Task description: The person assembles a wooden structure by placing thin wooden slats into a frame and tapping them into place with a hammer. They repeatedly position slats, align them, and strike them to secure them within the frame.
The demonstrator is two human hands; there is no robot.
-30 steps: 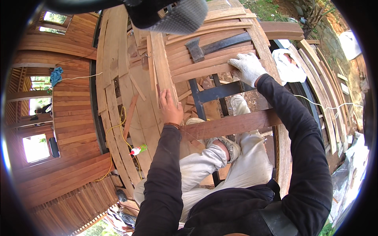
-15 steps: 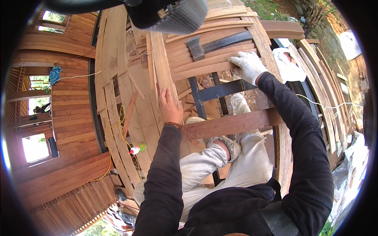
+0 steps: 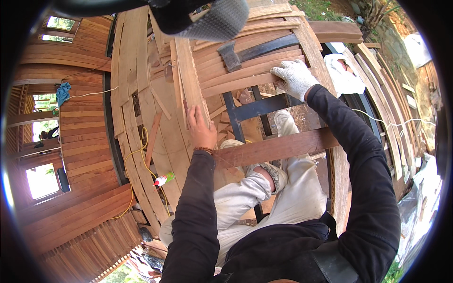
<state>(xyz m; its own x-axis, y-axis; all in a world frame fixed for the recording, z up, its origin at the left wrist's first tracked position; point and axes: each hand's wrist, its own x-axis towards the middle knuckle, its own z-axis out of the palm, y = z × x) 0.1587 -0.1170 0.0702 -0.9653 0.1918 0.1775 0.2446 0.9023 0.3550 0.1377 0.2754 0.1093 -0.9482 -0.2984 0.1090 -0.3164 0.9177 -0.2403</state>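
Observation:
My bare left hand [image 3: 203,131], with a beaded bracelet at the wrist, lies on the near end of a long wooden beam [image 3: 191,75], its fingers stretched out. A white knitted glove covers my right hand [image 3: 296,78]. Its fingers curl over the nearest wooden slat [image 3: 238,85] close to the slat's right end; the thumb is partly hidden at the near edge. Beyond that hand, a hatchet [image 3: 230,57] with a dark handle lies across several slats. Nearer to me, a reddish-brown board [image 3: 278,147] spans the frame above my legs.
A black metal frame [image 3: 257,108] shows below the slats. Left of my arm lie a red, white and green bottle [image 3: 164,178] and a yellow cord [image 3: 142,148] on planks. A white bag [image 3: 344,75] sits to the right, near stacked boards [image 3: 384,104]. Wood scraps lie underneath.
The whole view has shifted slightly, so things sit a little further left in the picture. Both hands keep their places on the wood.

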